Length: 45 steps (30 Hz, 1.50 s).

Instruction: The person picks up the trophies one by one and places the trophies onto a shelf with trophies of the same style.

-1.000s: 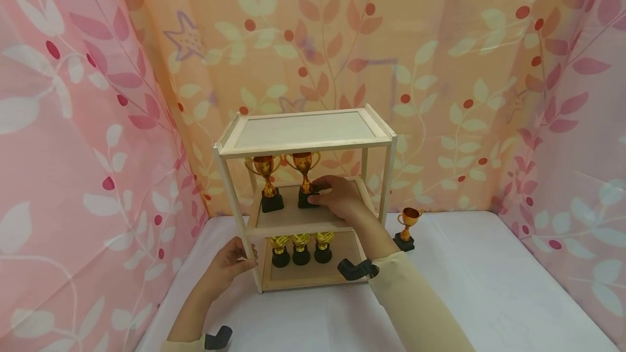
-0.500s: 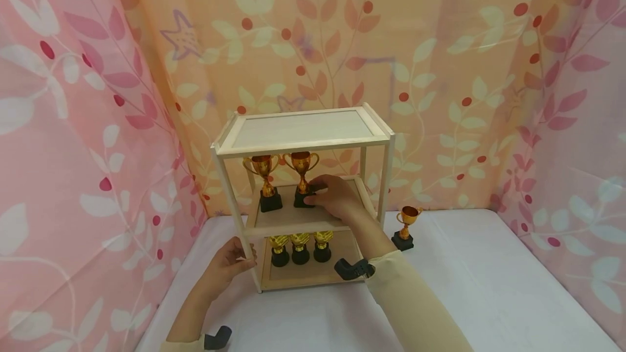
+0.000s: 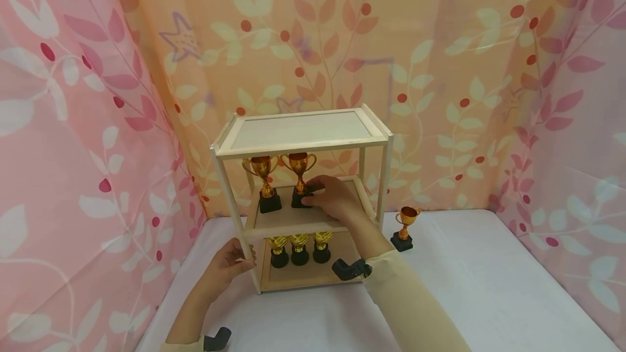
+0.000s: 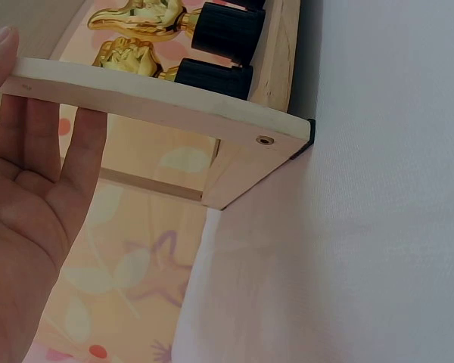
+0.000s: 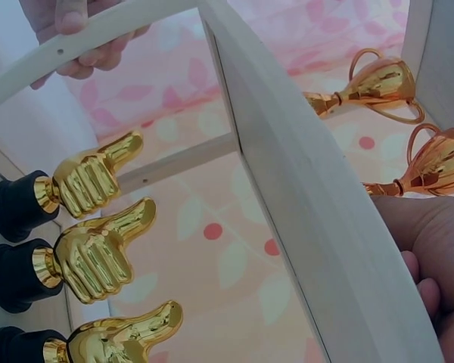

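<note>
A wooden rack (image 3: pixel 303 227) with a pale top stands on the white cloth. My left hand (image 3: pixel 230 262) grips its front left post, thumb on one side and fingers on the other, as the left wrist view shows. On the middle shelf my right hand (image 3: pixel 335 200) pinches the black base of a gold trophy cup (image 3: pixel 299 164). Left of that cup stands a second trophy cup (image 3: pixel 264 178), upright and apart from it. In the right wrist view, the rack's shelf edge hides the held cup's base.
Three gold thumbs-up trophies (image 5: pixel 94 261) stand in a row on the bottom shelf. Another trophy cup (image 3: pixel 405 227) stands on the cloth right of the rack. Patterned curtains (image 3: pixel 440 69) enclose the back and sides.
My right hand has slid the trophy cup slightly left, closer to the other cup on the middle shelf. My left hand has kept its grip on the post.
</note>
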Tool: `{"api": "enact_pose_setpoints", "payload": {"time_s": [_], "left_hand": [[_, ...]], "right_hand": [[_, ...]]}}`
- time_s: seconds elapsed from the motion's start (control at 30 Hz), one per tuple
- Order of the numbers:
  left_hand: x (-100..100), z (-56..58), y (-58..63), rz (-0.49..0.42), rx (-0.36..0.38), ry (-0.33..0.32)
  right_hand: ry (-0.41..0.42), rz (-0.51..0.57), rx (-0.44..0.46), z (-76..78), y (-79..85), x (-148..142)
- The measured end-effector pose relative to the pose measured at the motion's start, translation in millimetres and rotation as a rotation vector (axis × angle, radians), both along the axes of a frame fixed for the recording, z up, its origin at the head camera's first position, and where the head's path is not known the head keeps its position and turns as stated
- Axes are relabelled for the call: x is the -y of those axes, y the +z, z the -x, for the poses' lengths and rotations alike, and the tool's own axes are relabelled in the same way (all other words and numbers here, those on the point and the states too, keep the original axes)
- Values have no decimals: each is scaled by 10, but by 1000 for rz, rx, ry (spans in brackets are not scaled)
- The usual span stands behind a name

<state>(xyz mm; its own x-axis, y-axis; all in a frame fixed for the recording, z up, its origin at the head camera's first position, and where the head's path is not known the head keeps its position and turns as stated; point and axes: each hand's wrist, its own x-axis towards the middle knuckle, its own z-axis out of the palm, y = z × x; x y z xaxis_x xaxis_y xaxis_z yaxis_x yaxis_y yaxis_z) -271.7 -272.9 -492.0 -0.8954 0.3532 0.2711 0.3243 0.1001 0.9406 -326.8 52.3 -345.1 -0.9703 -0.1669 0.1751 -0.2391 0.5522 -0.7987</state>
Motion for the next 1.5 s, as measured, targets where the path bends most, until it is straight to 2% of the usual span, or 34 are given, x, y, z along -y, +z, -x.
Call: {"api": "enact_pose_setpoints", "payload": {"time_s": [0.3, 0.53, 0.77, 1.03, 1.23, 1.5], "left_hand": [[8, 6, -12, 5, -5, 7], [8, 12, -26, -7, -6, -8], [8, 5, -18, -17, -10, -13], [0, 0, -2, -22, -4, -17], [-5, -4, 8, -12, -5, -10], [-2, -6, 6, -15, 10, -9]], "right_hand": [[-23, -48, -9, 49, -31, 22], [-11, -38, -41, 24, -33, 2], [1, -12, -33, 7, -28, -19], [6, 39, -11, -84, 24, -50], [-12, 13, -70, -160, 33, -77], [6, 45, -114, -284, 26, -134]]}}
